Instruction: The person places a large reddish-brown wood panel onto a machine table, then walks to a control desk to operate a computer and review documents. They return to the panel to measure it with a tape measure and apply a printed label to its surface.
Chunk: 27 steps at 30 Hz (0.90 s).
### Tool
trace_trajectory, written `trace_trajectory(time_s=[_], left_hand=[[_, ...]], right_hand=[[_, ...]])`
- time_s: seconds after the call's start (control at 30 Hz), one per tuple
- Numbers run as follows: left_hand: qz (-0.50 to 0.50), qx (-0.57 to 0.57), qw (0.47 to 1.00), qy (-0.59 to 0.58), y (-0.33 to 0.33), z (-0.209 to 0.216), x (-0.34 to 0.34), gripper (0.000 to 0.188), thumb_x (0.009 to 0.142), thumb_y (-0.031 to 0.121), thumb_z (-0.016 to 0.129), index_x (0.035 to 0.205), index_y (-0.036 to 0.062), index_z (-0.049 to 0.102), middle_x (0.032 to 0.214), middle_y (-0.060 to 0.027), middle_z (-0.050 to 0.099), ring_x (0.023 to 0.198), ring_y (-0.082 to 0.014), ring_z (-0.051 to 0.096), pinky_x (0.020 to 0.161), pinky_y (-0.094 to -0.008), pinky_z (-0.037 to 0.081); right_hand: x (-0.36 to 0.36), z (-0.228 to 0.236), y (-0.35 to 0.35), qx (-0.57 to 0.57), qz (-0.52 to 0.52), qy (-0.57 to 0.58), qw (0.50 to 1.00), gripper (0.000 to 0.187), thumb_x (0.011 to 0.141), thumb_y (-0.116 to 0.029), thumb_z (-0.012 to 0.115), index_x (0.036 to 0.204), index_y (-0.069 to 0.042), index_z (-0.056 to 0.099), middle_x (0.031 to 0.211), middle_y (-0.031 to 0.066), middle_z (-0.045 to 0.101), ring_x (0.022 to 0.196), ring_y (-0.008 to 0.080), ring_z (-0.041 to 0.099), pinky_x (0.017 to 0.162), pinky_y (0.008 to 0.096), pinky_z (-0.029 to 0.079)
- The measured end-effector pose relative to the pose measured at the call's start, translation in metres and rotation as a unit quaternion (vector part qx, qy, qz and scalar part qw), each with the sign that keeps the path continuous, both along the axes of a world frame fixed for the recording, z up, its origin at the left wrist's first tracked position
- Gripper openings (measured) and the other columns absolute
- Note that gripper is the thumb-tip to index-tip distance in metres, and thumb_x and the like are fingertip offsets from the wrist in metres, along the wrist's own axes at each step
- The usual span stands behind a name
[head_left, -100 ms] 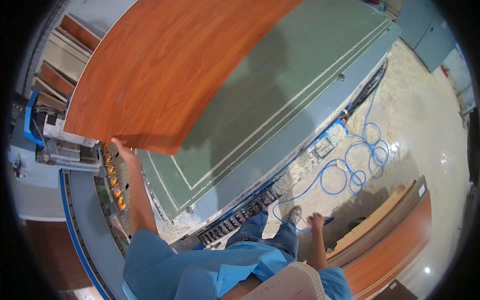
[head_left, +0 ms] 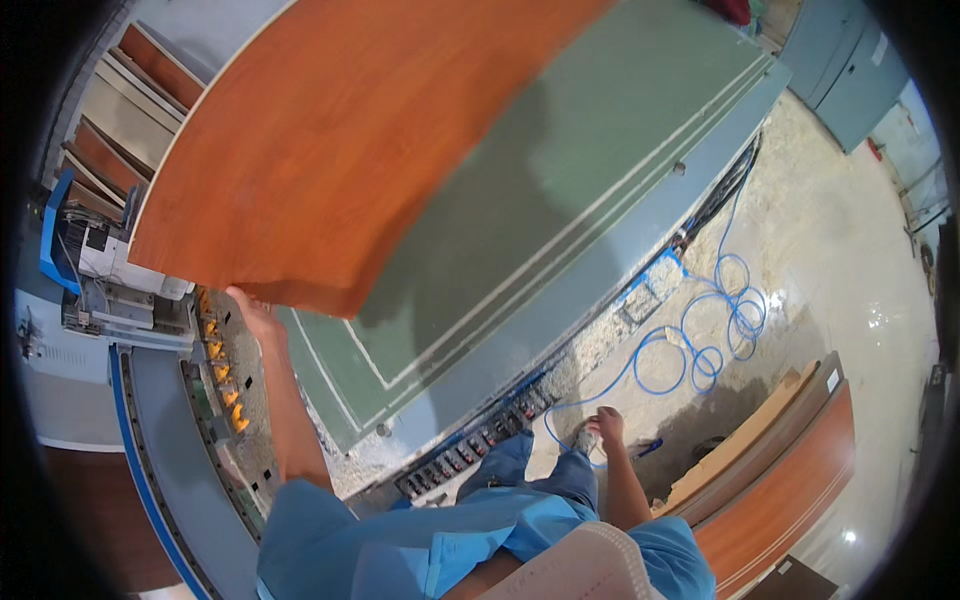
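Note:
My left hand (head_left: 256, 312) grips the near left edge of a large reddish-brown wood-grain panel (head_left: 330, 160), its fingers hidden beneath. The panel is tilted over a green machine bed (head_left: 480, 240) with pale grooves, its near edge slightly bowed. My right hand (head_left: 605, 426) hangs low beside my legs, fingers loosely apart and nothing seen in them. A blue slim tool (head_left: 648, 447), perhaps an air gun, is just right of that hand, apart from it. A blue hose (head_left: 640, 362) runs in loops across the floor.
Wood panels (head_left: 790, 480) lean at lower right. A row of black switches or valves (head_left: 470, 450) lines the bed's near side. A white-and-blue machine head (head_left: 105, 255) and yellow clamps (head_left: 222, 373) stand left, with panel offcuts (head_left: 125, 120) behind. Grey cabinets (head_left: 840, 75) are far right.
My right hand has moved left and up, away from the blue tool. My left hand still holds the panel, which has shifted slightly in view.

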<state>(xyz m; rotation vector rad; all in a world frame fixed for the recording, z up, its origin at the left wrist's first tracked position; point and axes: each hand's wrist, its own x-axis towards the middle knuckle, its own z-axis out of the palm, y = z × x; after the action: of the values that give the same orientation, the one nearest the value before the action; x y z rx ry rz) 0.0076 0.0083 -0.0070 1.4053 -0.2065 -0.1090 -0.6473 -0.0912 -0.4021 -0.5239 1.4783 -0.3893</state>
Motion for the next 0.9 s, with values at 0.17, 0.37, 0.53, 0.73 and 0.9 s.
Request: trace_trajectory(time_s=[0.17, 0.37, 0.53, 0.73, 0.9], left_hand=[[-0.008, -0.037, 0.999, 0.025, -0.006, 0.0, -0.006, 0.091, 0.098, 0.07, 0.038, 0.158, 0.0045, 0.02, 0.164, -0.0143, 0.025, 0.149, -0.0325, 0.028, 0.121, -0.0452, 0.022], [-0.005, -0.076, 0.997, -0.009, -0.015, 0.005, -0.02, 0.089, 0.1, 0.066, 0.039, 0.158, 0.0021, 0.02, 0.163, -0.0141, 0.026, 0.148, -0.031, 0.029, 0.121, -0.0452, 0.024], [0.01, -0.07, 0.998, 0.006, -0.012, 0.0, -0.021, 0.09, 0.099, 0.065, 0.045, 0.157, 0.0012, 0.022, 0.161, -0.0155, 0.029, 0.146, -0.0321, 0.032, 0.12, -0.0464, 0.026], [0.002, -0.079, 0.996, 0.027, -0.01, 0.005, -0.037, 0.089, 0.099, 0.065, 0.046, 0.156, 0.0007, 0.024, 0.16, -0.0164, 0.031, 0.144, -0.0332, 0.034, 0.119, -0.047, 0.028], [0.014, -0.063, 0.998, 0.021, -0.012, 0.014, -0.05, 0.089, 0.098, 0.065, 0.045, 0.156, 0.0005, 0.025, 0.16, -0.0166, 0.03, 0.144, -0.0337, 0.034, 0.119, -0.0472, 0.028]], right_hand=[[0.102, 0.03, -0.027, -0.311, 0.303, 0.042, 0.9, 0.032, 0.096, -0.024, 0.06, 0.11, 0.004, 0.063, 0.079, 0.0116, 0.07, 0.063, 0.0167, 0.068, 0.055, 0.029, 0.054], [0.128, 0.126, -0.059, -0.26, 0.195, -0.022, 0.945, 0.031, 0.1, -0.028, 0.06, 0.113, 0.0, 0.065, 0.083, 0.0097, 0.071, 0.07, 0.0162, 0.07, 0.061, 0.0291, 0.054], [0.099, 0.159, -0.064, -0.241, 0.14, 0.033, 0.96, 0.033, 0.099, -0.029, 0.059, 0.112, 0.001, 0.065, 0.085, 0.0104, 0.072, 0.069, 0.0158, 0.069, 0.061, 0.0283, 0.054], [0.079, 0.162, -0.057, -0.244, 0.132, 0.054, 0.959, 0.033, 0.098, -0.029, 0.059, 0.11, 0.002, 0.065, 0.083, 0.0103, 0.071, 0.069, 0.0155, 0.068, 0.06, 0.0277, 0.054], [0.081, 0.156, -0.056, -0.255, 0.157, 0.064, 0.952, 0.032, 0.099, -0.029, 0.058, 0.107, 0.001, 0.066, 0.082, 0.0092, 0.07, 0.066, 0.0142, 0.066, 0.057, 0.0276, 0.052]])
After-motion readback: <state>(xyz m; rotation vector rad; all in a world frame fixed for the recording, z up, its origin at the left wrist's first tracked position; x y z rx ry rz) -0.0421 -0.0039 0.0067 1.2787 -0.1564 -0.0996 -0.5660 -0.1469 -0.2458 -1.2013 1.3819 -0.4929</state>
